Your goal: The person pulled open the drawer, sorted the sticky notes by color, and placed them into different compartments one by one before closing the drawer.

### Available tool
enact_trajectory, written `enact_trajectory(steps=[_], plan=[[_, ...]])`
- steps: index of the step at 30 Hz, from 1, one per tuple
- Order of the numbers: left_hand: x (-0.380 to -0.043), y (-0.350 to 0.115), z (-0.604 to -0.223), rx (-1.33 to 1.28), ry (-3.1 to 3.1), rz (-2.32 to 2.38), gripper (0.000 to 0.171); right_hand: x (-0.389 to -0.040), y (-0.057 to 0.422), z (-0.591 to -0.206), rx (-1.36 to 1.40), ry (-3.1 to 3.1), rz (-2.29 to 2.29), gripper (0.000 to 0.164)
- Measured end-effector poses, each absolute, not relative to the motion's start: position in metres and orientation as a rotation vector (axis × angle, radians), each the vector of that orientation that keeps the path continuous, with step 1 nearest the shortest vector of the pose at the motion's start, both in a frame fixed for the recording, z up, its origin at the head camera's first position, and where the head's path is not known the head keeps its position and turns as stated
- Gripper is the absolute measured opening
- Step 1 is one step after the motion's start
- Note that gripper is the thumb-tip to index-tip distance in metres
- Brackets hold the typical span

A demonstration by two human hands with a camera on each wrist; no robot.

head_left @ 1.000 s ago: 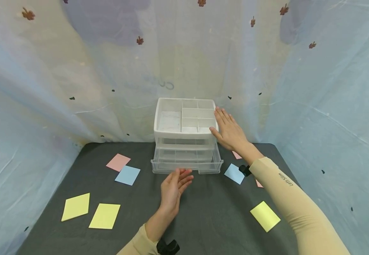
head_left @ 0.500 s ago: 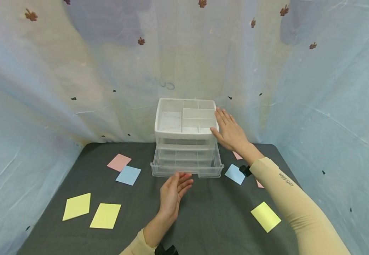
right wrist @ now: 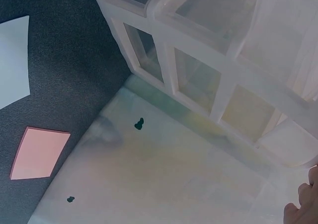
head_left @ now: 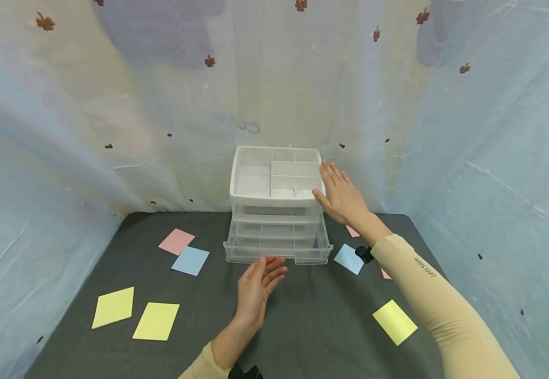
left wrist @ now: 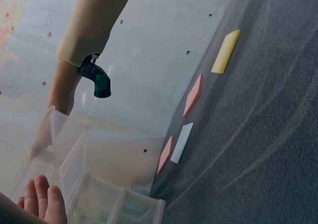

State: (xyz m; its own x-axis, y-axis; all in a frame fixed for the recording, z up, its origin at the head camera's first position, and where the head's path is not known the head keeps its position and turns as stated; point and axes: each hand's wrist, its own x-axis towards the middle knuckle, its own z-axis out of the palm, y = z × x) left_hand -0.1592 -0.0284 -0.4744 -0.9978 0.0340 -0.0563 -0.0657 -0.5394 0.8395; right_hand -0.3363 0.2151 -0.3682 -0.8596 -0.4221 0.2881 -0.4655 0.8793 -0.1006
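Note:
A plastic drawer organizer (head_left: 276,201) with a white divided top tray (head_left: 251,180) stands at the table's back. Its clear bottom drawer (head_left: 250,253) sticks out towards me. My left hand (head_left: 252,297) is at the middle of that drawer's front edge, its upper fingers touching the lip and the others loosely extended. Just how the fingertips meet the lip is hard to tell. In the left wrist view, several fingers (left wrist: 43,199) show beside the clear plastic. My right hand (head_left: 342,197) lies with straight fingers against the organizer's right side; the right wrist view shows only its knuckles (right wrist: 300,204).
On the dark tabletop (head_left: 312,326), pink (head_left: 177,241), blue (head_left: 190,261) and yellow sticky pads (head_left: 156,321) lie left of the organizer. More lie on the right, including blue (head_left: 348,259) and yellow pads (head_left: 395,322). A patterned curtain (head_left: 274,95) hangs close behind.
The bottom drawer has slid slightly out towards me, with my left hand at its front edge. It stays still over the last half second. My right hand stays on the organizer's side.

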Motion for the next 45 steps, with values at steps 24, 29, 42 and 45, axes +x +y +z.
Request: enact_trajectory(steps=[24,29,42,45], plan=[[-0.144,-0.092,-0.466,0.162,1.836,2.476,0.058,-0.338,0.216,-0.369,0.673,-2.794,0.264,0.078],[-0.144,-0.11,-0.464,0.184,1.961,2.49,0.056,-0.339,0.216,-0.369,0.676,-2.795,0.264,0.078],[-0.162,-0.153,-0.464,0.085,2.246,2.579,0.049,-0.34,0.215,-0.371,0.672,-2.79,0.264,0.078],[-0.17,-0.163,-0.467,0.054,2.291,2.602,0.046,-0.341,0.216,-0.372,0.672,-2.789,0.262,0.078]])
